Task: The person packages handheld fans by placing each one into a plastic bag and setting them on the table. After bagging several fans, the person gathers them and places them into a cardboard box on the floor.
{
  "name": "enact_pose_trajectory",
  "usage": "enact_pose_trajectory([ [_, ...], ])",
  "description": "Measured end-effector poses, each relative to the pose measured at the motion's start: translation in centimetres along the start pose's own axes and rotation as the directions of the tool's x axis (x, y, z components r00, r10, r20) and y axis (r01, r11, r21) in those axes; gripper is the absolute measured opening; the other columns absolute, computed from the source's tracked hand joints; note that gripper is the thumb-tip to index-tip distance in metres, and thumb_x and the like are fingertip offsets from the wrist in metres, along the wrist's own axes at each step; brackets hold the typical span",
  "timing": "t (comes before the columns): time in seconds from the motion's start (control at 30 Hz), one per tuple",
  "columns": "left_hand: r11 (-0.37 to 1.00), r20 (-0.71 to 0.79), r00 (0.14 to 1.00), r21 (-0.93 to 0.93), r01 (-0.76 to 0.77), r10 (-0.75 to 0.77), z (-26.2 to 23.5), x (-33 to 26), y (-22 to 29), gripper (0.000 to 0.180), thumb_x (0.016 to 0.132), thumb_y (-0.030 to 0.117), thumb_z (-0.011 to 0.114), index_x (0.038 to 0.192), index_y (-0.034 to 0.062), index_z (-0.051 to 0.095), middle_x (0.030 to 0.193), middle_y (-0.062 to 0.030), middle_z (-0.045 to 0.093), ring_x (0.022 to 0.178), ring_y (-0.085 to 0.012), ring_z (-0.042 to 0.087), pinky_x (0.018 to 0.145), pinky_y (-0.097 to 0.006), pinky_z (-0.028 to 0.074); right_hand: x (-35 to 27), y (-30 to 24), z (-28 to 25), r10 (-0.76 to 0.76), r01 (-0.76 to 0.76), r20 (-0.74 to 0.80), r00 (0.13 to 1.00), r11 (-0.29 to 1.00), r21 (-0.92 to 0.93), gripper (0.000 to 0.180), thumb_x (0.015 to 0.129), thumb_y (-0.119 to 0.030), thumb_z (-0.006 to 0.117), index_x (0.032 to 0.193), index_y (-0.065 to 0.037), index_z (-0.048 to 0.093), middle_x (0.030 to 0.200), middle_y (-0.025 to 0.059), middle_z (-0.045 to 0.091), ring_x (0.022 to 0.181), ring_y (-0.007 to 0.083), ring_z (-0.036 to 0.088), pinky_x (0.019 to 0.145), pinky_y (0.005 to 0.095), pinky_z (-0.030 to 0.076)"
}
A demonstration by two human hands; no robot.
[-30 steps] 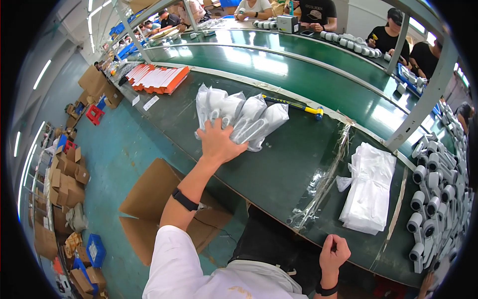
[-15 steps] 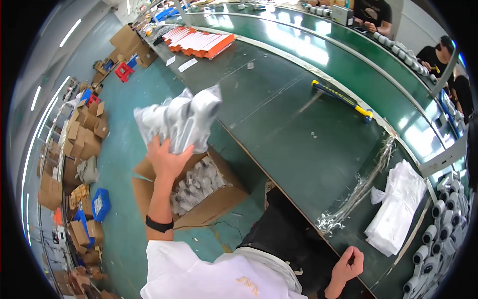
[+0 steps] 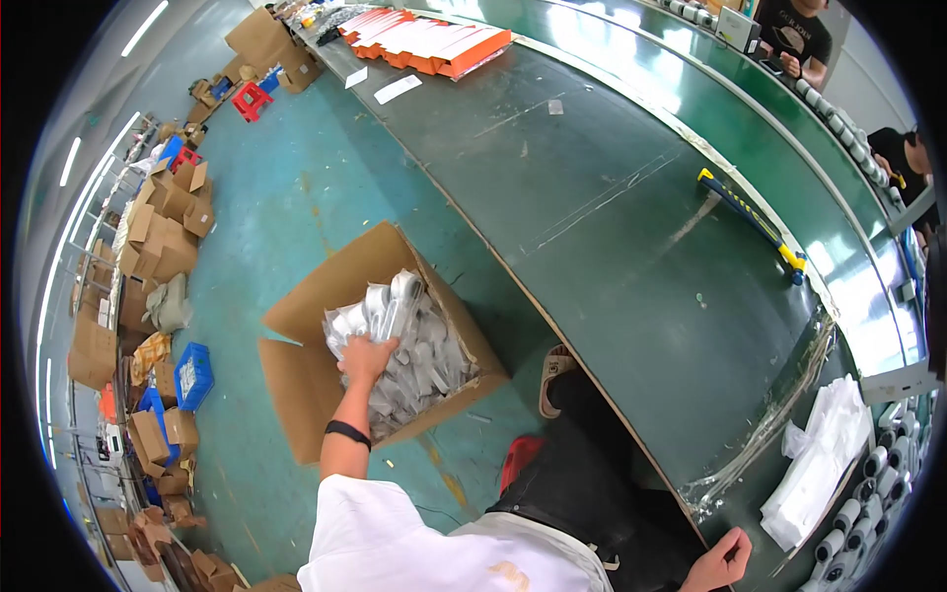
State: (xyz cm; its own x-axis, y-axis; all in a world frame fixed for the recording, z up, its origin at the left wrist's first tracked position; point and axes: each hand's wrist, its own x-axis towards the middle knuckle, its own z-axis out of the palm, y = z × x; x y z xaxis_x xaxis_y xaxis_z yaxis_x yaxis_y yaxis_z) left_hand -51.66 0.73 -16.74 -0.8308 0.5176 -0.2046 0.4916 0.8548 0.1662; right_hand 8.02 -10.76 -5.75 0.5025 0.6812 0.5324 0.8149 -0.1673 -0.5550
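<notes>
My left hand (image 3: 367, 361) is closed on a clear plastic bag (image 3: 379, 314) of white and grey rounded parts, their exact kind unclear. It reaches down into an open cardboard box (image 3: 301, 390). More bagged grey-white parts (image 3: 419, 370) fill the box beneath it. The held bag lies against the box's contents at the far side. At the edge of the dark green table (image 3: 592, 276), my right hand (image 3: 723, 562) is curled into a loose fist, with nothing showing in it. Nearest to it on the table is a stack of white plastic bags (image 3: 817, 464).
A yellow and blue hammer-like tool (image 3: 753, 225) lies along the table's far side. Orange and white cartons (image 3: 424, 41) sit at the far end. Grey-white devices (image 3: 868, 493) crowd the right. A conveyor (image 3: 681, 74) runs beyond, with people at it. Boxes line the left.
My left hand has lowered the bag from above into the cardboard box. My right hand remains curled by the table edge. The whole view has shifted.
</notes>
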Motion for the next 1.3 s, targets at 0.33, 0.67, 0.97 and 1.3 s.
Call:
enact_pose_trajectory([
  [0.33, 0.959, 0.217, 0.936, 0.125, 0.254, -0.277, 8.5, 7.4, 4.2, 0.078, 0.07, 0.057, 0.062, 0.132, 0.0092, 0.058, 0.141, -0.0157, 0.049, 0.129, -0.0412, 0.043, 0.098, -0.066, 0.035, -0.4, 0.7, 0.7, -0.125, 0.11, -0.094, 0.988, 0.982, -0.152, 0.033, 0.091, -0.027, 0.069, 0.075, 0.002, 0.066, 0.064, 0.0104, 0.061, 0.054, 0.0212, 0.054, 0.051, 0.0325, 0.045],
  [0.67, 0.951, 0.259, 0.916, 0.112, 0.288, -0.307, 18.1, 8.6, 5.0, 0.08, 0.076, 0.065, 0.059, 0.133, 0.0088, 0.057, 0.144, -0.0174, 0.045, 0.131, -0.0421, 0.041, 0.101, -0.064, 0.033, -1.0, 1.8, -0.1, -0.043, 0.023, -0.079, 0.996, 0.97, -0.243, 0.033, 0.093, -0.025, 0.067, 0.077, 0.004, 0.065, 0.065, 0.0097, 0.061, 0.054, 0.0192, 0.052, 0.051, 0.0321, 0.044],
  [0.97, 0.994, 0.261, 0.962, -0.093, -0.057, 0.079, 18.5, 11.9, -2.5, 0.074, 0.078, 0.063, 0.058, 0.126, 0.0069, 0.063, 0.125, -0.0249, 0.06, 0.124, -0.0377, 0.053, 0.104, -0.047, 0.04, -0.5, -0.3, 0.8, -0.093, 0.082, -0.049, 0.994, 0.977, -0.197, 0.029, 0.091, -0.023, 0.068, 0.077, 0.002, 0.066, 0.068, 0.0118, 0.064, 0.058, 0.024, 0.058, 0.056, 0.0339, 0.049],
  [1.3, 0.658, -0.524, 0.751, -0.405, -0.635, 0.402, 0.1, 1.1, 11.0, 0.027, 0.09, 0.02, 0.064, 0.107, -0.0003, 0.068, 0.103, -0.0156, 0.069, 0.096, -0.0255, 0.065, 0.086, -0.036, 0.05, 0.5, 0.0, -0.6, -0.047, 0.039, 0.082, 0.996, 0.995, 0.096, 0.004, 0.08, 0.003, 0.063, 0.079, -0.001, 0.065, 0.065, 0.0085, 0.06, 0.056, 0.0161, 0.055, 0.053, 0.0273, 0.044],
])
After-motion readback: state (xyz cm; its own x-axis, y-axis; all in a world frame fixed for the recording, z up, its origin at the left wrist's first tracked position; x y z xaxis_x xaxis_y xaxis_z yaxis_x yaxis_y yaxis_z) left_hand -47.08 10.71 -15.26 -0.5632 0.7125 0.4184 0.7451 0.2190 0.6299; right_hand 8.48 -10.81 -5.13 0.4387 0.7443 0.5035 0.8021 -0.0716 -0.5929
